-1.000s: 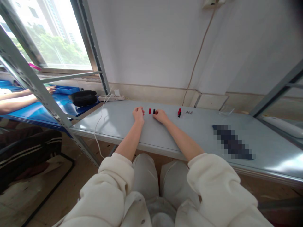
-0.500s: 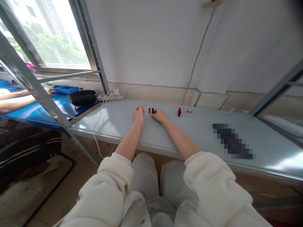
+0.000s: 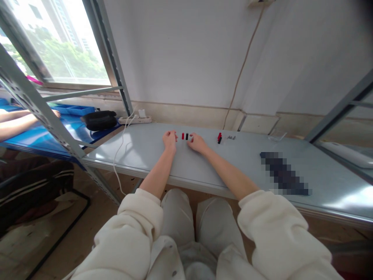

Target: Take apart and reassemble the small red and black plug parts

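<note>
On the grey tabletop a small red cylindrical piece and a small black cylindrical piece stand upright side by side. To the left of the red piece my left hand rests with its fingers curled in; what they hold, if anything, is hidden. Just right of the black piece is my right hand, its thumb and forefinger apart and nothing seen between them. Further right lie red pieces and a black piece close together, beside several small metal parts.
A dark pixelated item and a clear plastic item lie to the right. A white power strip with a cable is at the back left. Past the metal shelf post, another person's arm reaches over a blue table near a black case.
My right hand first held the black piece, shifted it left towards the red one, and has now let go and drawn slightly right. My left hand stays about where it was.
</note>
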The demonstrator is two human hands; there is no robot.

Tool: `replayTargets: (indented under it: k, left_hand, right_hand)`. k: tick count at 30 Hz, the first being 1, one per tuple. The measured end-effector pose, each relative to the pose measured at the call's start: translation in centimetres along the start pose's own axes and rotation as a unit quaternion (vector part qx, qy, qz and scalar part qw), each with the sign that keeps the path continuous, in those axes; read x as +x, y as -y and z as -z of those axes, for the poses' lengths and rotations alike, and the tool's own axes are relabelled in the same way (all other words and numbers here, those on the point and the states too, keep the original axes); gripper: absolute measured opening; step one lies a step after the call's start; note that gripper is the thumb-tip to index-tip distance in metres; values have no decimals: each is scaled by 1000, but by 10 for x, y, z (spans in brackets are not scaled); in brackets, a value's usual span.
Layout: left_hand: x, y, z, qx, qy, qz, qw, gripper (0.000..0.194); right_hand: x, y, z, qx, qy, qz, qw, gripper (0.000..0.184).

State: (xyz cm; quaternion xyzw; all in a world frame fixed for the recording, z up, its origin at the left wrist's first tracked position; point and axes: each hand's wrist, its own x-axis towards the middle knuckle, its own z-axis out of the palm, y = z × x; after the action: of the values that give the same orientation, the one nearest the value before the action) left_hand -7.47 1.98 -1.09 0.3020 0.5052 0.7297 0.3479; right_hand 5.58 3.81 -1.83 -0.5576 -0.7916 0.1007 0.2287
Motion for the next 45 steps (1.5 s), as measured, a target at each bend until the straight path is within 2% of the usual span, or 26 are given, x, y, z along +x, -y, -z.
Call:
replayTargets:
  k: [5, 9, 13, 16, 18, 20, 24, 29, 32, 34, 36, 38, 41, 45]
  left_hand:
    - [0, 1, 1, 21, 9, -21, 1000, 12]
    - [1, 3, 1, 60, 18, -61, 996, 13]
    - [-1, 4, 1, 122, 36, -112, 986, 16]
    - [-6, 5, 2, 203, 50, -186, 960, 19]
    - [-11, 7, 1, 267, 67, -248, 929, 21]
    - [-18, 10, -2, 330, 103, -301, 889, 21]
    - [-33, 18, -8, 431, 185, -358, 807, 22]
    - [-52, 22, -15, 500, 262, -420, 711, 24]
    - [-64, 20, -23, 512, 315, -467, 649, 28]
    - [-71, 19, -34, 505, 349, -494, 615, 30]
    - [-77, 21, -49, 497, 360, -498, 613, 30]
    - [-82, 24, -66, 494, 348, -477, 639, 31]
    - [-87, 33, -88, 513, 345, -426, 661, 46]
    - [-89, 41, -100, 534, 346, -392, 664, 51]
  right_hand:
    - [-24, -8, 17, -33, -28, 59, 997, 39]
    - [-43, -22, 37, -9, -95, 85, 992, 29]
    - [-57, -41, 62, 22, -196, 35, 980, 19]
    - [-64, -54, 79, 25, -262, -23, 964, 17]
    - [-67, -61, 86, 15, -293, -71, 953, 17]
    - [-68, -65, 90, -3, -292, -121, 949, 18]
    - [-70, -71, 90, -54, -192, -205, 958, 25]
    - [-69, -82, 88, -102, -72, -260, 957, 32]
    - [-67, -86, 86, -112, -26, -277, 954, 34]
    - [-66, -87, 85, -114, -15, -282, 953, 35]
    - [-66, -87, 83, -118, -18, -282, 952, 36]
    - [-67, -88, 81, -127, -25, -277, 952, 36]
    - [-67, -89, 77, -140, -37, -261, 955, 33]
    - [-66, -91, 72, -142, -62, -240, 958, 32]
